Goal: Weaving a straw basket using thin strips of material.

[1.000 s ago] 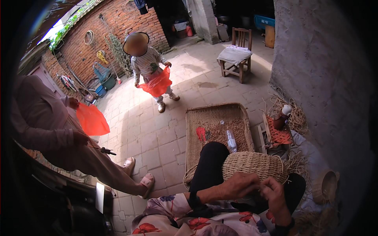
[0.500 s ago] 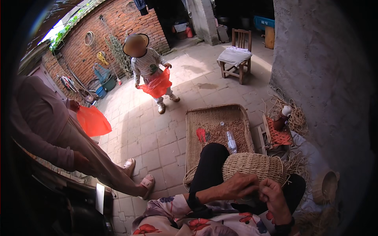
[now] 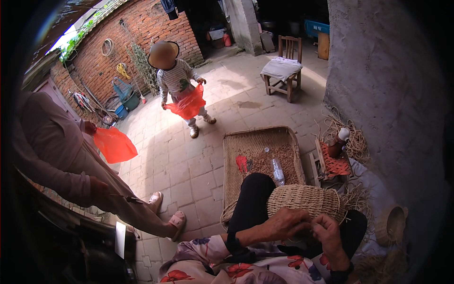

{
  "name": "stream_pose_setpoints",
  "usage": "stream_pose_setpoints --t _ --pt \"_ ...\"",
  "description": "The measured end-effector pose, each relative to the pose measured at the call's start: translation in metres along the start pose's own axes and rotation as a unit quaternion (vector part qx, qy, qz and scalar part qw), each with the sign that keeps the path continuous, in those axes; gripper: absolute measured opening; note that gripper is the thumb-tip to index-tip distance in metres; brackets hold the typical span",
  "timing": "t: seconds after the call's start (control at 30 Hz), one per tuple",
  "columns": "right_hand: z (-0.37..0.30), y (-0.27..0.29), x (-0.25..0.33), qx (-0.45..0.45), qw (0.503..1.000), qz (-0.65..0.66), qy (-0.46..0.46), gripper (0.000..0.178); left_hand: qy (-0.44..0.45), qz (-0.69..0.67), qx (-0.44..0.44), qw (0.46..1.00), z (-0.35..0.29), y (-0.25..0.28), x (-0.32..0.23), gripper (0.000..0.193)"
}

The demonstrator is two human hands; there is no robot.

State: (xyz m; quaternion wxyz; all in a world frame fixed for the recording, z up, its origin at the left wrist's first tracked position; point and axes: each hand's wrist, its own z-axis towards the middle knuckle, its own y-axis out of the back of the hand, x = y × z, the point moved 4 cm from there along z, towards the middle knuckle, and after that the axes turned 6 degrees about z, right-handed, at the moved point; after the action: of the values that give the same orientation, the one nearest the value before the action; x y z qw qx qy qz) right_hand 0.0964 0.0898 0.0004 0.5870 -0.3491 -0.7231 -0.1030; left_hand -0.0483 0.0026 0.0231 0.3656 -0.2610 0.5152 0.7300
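Note:
A straw basket (image 3: 305, 201) with woven sides lies across my lap, over my dark trousers. Just at its near edge my left hand (image 3: 286, 223) is closed, its fingers bent inward toward the other hand. My right hand (image 3: 327, 234) meets it fingertip to fingertip, thumb and fingers pressed together in a pinch. Whatever the two hold between them is too small or too hidden to make out. Loose straw ends (image 3: 347, 217) stick out at the basket's right side.
Beyond my knees lies a wicker tray (image 3: 231, 184) with brown kernels, a plastic bottle (image 3: 278, 172) and a red scrap. Straw and a small wooden stool (image 3: 316, 165) are at right. A person (image 3: 61, 142) stands left; another in a hat (image 3: 182, 90) holds red plastic. A chair (image 3: 283, 71) stands behind.
My fingertips have shifted slightly against each other; the basket stays put. The red sheet held by the person at left has swung right, and a thin dark tool now shows at their lower hand.

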Motion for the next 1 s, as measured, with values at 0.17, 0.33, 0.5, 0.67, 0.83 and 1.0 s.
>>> stream_pose_setpoints --t 0.17,0.33,0.5,0.67,0.83,1.0 --pt "0.0 -0.002 0.0 -0.007 1.0 -0.014 0.011 0.01 0.006 0.031 -0.002 0.999 0.0 0.0 0.0 0.012" --pt "-0.001 -0.002 -0.001 -0.013 1.0 -0.02 -0.004 0.01 -0.016 0.063 -0.027 0.998 -0.001 0.002 -0.003 0.01" --pt "0.001 -0.003 0.002 -0.013 0.999 -0.04 -0.016 0.008 -0.035 0.057 -0.027 0.997 -0.003 0.001 0.0 0.009" --pt "-0.001 -0.002 0.001 0.005 1.0 -0.017 -0.009 0.01 -0.054 0.046 -0.028 0.997 -0.001 0.006 -0.007 0.008" --pt "-0.002 -0.001 -0.005 0.023 0.998 0.056 -0.029 0.01 -0.072 0.061 -0.039 0.995 -0.003 0.01 -0.014 0.009" --pt "-0.007 0.0 0.0 0.022 0.995 0.083 -0.051 0.01 -0.062 -0.008 -0.033 0.997 -0.002 0.009 -0.017 0.008"
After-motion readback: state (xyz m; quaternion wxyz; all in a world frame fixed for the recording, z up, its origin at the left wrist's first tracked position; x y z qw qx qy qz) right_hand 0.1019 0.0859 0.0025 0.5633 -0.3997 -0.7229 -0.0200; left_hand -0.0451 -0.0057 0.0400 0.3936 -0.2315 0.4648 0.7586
